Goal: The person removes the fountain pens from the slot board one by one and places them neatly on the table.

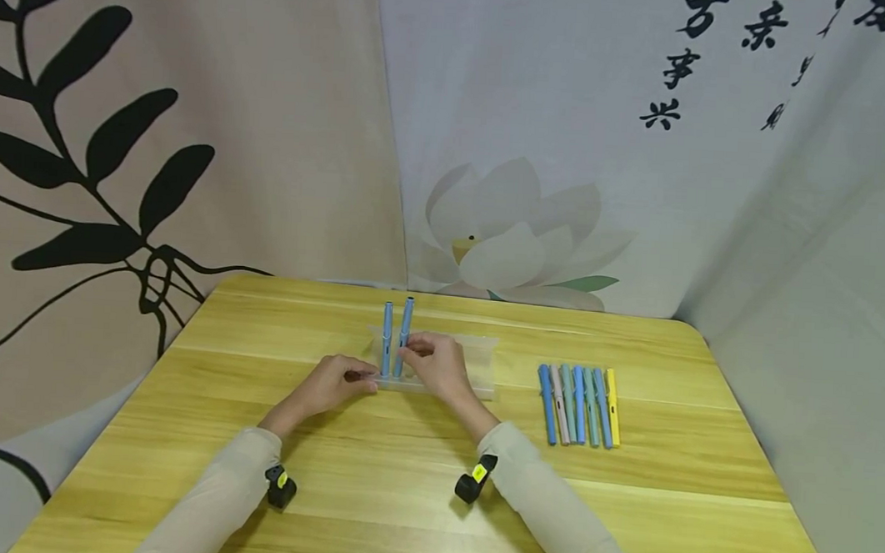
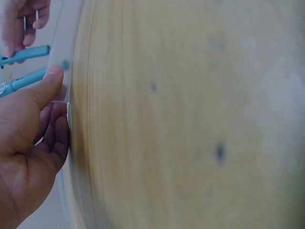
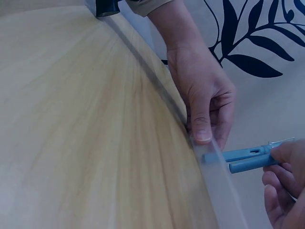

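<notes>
My left hand (image 1: pixel 335 379) pinches the left front corner of a clear plastic pen stand (image 1: pixel 480 366), its thumb (image 2: pixel 55 78) lying over the front strip. One blue pen (image 1: pixel 386 340) stands upright at the stand's left end, just beyond that thumb. Beside it, my right hand (image 1: pixel 438 364) pinches a second blue pen (image 1: pixel 407 316) between thumb and fingers, holding it nearly upright with a slight tilt. In the right wrist view, this pen's lower end (image 3: pixel 236 167) is by the strip; whether it sits in a hole, I cannot tell.
To the right on the wooden table (image 1: pixel 703 457) lies a row of several capped pens, including a dark blue pen (image 1: pixel 547 407), a pinkish pen (image 1: pixel 559 408) and a yellow pen (image 1: pixel 612 411). Curtains with printed leaves (image 1: pixel 119 134) and writing hang behind the table.
</notes>
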Demonstrator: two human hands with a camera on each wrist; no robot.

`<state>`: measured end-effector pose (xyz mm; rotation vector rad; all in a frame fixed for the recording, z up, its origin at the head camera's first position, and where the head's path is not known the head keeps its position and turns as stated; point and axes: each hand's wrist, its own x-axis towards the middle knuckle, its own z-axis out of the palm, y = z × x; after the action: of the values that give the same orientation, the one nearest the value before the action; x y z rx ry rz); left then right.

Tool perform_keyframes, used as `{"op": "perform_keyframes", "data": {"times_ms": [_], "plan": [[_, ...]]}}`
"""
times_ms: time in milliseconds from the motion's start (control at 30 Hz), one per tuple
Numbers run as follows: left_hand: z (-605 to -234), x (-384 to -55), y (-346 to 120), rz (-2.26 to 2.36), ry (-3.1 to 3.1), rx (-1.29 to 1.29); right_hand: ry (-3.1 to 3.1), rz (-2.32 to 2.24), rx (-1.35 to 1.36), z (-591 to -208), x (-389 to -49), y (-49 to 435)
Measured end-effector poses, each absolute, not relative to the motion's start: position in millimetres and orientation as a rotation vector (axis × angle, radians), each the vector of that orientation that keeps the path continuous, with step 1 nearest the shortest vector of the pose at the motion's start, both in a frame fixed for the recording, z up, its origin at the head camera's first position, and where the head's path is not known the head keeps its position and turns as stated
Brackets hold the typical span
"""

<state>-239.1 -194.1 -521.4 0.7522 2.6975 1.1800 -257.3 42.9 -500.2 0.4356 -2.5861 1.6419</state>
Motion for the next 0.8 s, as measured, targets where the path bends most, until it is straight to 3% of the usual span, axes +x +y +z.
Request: {"op": "perform_keyframes", "data": {"times_ms": [800], "plan": [[-521, -237, -193, 1.184, 2.688, 0.701, -2.485, 1.612, 0.415, -467, -232, 103]]}}
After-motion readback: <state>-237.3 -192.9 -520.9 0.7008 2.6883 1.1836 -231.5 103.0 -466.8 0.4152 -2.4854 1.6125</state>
